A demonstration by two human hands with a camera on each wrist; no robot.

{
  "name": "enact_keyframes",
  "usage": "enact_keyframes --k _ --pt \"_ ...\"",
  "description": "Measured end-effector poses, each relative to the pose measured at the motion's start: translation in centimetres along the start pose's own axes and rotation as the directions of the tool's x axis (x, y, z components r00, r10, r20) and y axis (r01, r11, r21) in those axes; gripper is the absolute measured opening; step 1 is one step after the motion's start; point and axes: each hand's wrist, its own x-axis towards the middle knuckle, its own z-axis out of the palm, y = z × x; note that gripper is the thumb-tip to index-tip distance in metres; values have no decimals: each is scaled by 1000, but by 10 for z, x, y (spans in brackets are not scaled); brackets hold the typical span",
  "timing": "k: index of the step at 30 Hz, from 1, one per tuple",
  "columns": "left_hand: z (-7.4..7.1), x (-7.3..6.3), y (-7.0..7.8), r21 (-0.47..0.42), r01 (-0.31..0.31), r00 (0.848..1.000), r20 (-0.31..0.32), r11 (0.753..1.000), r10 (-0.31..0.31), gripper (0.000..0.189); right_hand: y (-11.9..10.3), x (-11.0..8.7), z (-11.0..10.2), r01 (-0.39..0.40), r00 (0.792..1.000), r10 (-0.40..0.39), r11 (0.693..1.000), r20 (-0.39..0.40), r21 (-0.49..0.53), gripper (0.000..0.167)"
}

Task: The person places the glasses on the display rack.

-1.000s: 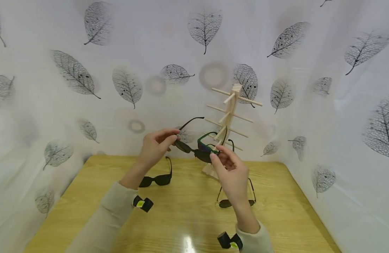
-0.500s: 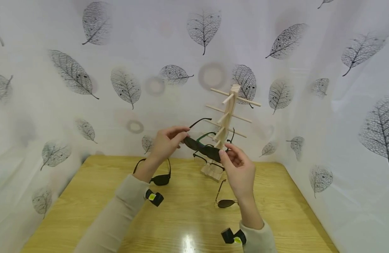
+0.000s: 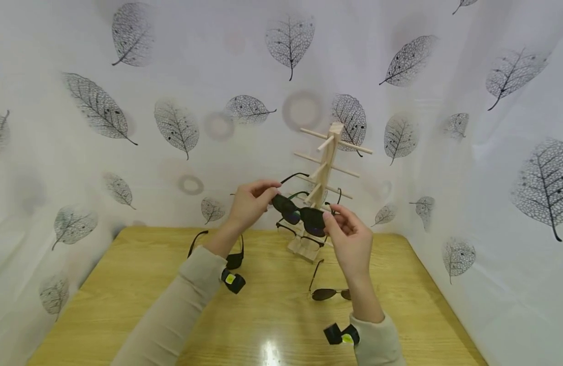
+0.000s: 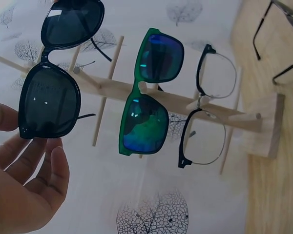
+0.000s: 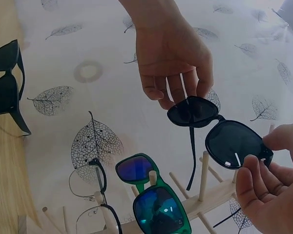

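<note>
Black sunglasses [image 3: 312,218] are held in the air by both hands, in front of a wooden peg rack [image 3: 327,170]. My left hand [image 3: 251,206] pinches one end of the frame. At the other end, my right hand [image 3: 352,241] pinches the frame between thumb and fingers. Both temples are unfolded and point toward the rack. Just below the held pair, green-framed mirrored sunglasses [image 4: 146,124] hang on the rack. Lower still are clear glasses [image 4: 205,136] with dark brows. The rack's upper pegs carry nothing.
On the wooden table [image 3: 263,315], another pair of black sunglasses [image 5: 7,83] lies at left, partly behind my left arm. Thin-framed sunglasses [image 3: 324,294] lie in front of the rack, partly behind my right hand. A leaf-patterned curtain [image 3: 245,46] surrounds the table.
Both hands have moved right with the black sunglasses, the left hand further. The held pair now sits more squarely before the rack, and the clear glasses have come into sight below it.
</note>
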Motion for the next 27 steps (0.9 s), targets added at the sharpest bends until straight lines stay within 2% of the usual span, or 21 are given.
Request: enact_keyframes --k 11,17,27 --pt "6 7 3 7 47 999 -4 999 -47 28 6 10 -3 -54 999 54 998 -9 23 26" --pt "9 12 0 23 67 998 6 998 -67 30 7 15 -4 -84 996 84 996 -10 35 26" --pt "16 20 -5 -43 108 994 26 993 -107 31 14 22 -6 -103 994 104 992 -20 70 25"
